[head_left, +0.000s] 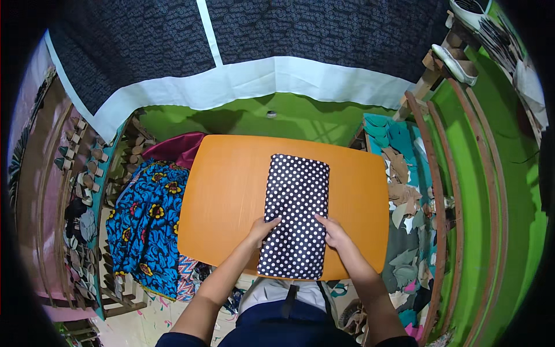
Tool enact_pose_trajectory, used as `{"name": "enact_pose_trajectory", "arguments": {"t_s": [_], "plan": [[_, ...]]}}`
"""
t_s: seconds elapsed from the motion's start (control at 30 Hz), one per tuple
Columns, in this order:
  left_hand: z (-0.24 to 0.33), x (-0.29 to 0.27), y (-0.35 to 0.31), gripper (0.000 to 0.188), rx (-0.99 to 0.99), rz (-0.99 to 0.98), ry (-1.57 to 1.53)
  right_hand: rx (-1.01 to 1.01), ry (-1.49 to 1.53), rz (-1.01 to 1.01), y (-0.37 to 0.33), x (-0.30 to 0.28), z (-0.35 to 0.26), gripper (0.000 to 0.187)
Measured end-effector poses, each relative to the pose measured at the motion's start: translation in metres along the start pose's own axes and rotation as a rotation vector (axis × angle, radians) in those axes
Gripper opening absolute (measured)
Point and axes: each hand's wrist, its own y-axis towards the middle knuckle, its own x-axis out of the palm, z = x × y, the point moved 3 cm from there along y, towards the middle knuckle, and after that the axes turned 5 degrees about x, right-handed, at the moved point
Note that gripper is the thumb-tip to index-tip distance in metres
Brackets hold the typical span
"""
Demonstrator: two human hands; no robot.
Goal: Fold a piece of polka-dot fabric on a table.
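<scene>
A folded black cloth with white polka dots lies as a long, neat rectangle on an orange table, its near end at the table's front edge. My left hand grips its left edge, thumb on top and the other fingers mostly hidden at the side. Opposite, my right hand holds the right edge the same way, thumb pressed on the dotted surface.
Blue flowered fabric and a maroon cloth hang left of the table. Racks with wooden shoe forms stand farther left. To the right are leather scraps and wooden rails. A dark patterned curtain hangs behind.
</scene>
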Motion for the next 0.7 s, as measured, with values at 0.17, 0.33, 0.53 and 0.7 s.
{"name": "enact_pose_trajectory", "arguments": {"t_s": [0.17, 0.33, 0.53, 0.7], "plan": [[0.018, 0.001, 0.011, 0.046, -0.217, -0.082, -0.192, 0.154, -0.080, -0.002, 0.005, 0.001, -0.016, 0.043], [0.022, 0.008, 0.023, 0.048, -0.170, -0.116, -0.284, -0.129, -0.066, -0.012, 0.012, 0.022, -0.014, 0.045], [0.021, -0.001, 0.022, 0.051, -0.201, -0.186, -0.374, 0.091, 0.182, -0.146, -0.002, 0.030, -0.025, 0.042], [0.044, -0.002, 0.024, 0.052, -0.097, -0.227, -0.389, 0.112, 0.220, -0.264, 0.012, 0.025, -0.047, 0.037]]}}
